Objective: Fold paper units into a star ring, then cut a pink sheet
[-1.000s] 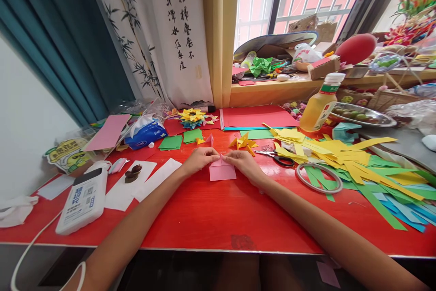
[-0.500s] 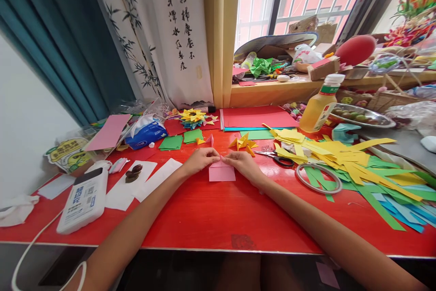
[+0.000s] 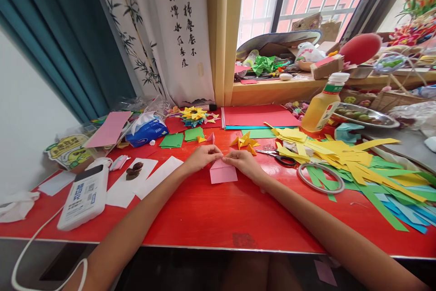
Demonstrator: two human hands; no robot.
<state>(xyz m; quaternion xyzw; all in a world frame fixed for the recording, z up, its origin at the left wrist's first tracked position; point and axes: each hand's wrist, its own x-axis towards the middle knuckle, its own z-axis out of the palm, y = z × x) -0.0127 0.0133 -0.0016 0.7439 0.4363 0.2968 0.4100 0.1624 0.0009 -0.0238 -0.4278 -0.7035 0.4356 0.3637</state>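
Observation:
A piece of pink paper (image 3: 224,175) lies on the red table, with a crease across it and its far end between my two hands. My left hand (image 3: 205,157) pinches that far end from the left side. From the right, my right hand (image 3: 241,163) grips the same end, its fingertips almost meeting the left ones. The fingers partly cover the folded top of the paper. Just beyond my hands are a small pink and yellow folded piece (image 3: 207,138) and yellow folded paper pieces (image 3: 245,142).
Scissors (image 3: 277,157), a tape roll (image 3: 321,178) and yellow paper strips (image 3: 340,155) lie to the right, near a juice bottle (image 3: 320,108). Green squares (image 3: 171,140), a tissue pack (image 3: 146,132), white papers (image 3: 158,177) and a white power bank (image 3: 83,196) are on the left.
The view has shifted slightly. The near end of the pink paper sits a little lower and tilts slightly; both hands keep their pinch at its far end.

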